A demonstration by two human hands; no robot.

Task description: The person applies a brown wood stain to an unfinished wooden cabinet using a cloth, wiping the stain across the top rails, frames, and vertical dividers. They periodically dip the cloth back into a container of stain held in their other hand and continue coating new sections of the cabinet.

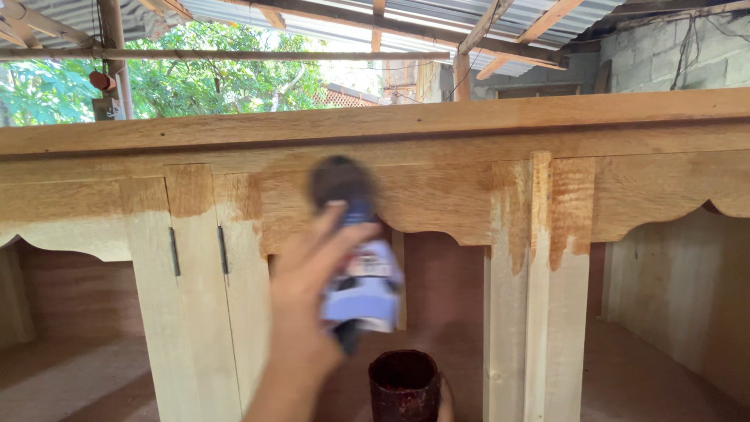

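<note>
Here, a left hand (pixel 308 281) was raised before an unfinished wooden cabinet (pixel 500 195), fingers wrapped around a blurred brush (pixel 355 258) whose dark head pressed the stained scalloped rail above the fingers. Below and just right of the wrist stood a dark stain-crusted cup (pixel 404 385); whether another hand held it was unclear.

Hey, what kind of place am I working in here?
Likely an open-sided woodworking shed. An unfinished wooden cabinet stands partly stained, a corrugated metal roof on rough timber beams covers it, and trees show beyond. One hand holds a blurred brush above a dark stain container.
</note>
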